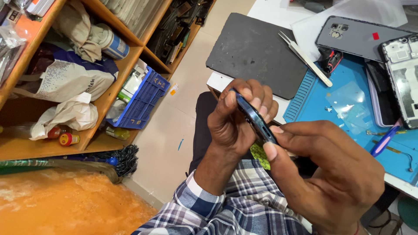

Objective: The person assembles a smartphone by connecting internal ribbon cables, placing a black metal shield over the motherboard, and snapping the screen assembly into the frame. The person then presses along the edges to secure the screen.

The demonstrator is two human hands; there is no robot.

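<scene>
My left hand [237, 119] grips the upper end of a dark blue phone [254, 119], held edge-on above my lap. My right hand [335, 174] pinches the phone's lower end between thumb and fingertips. Something small and green with a dotted pattern [260, 156] shows just under the phone, between my hands. Both hands are off the table, to the left of the blue work mat [344, 104].
On the table lie a dark grey pad [257, 52], white tweezers [305, 58], a grey phone back cover [357, 37], an opened phone frame [405, 82] and a purple tool [385, 141]. Wooden shelves [117, 78] with bags, bottles and a blue crate [141, 102] stand at the left.
</scene>
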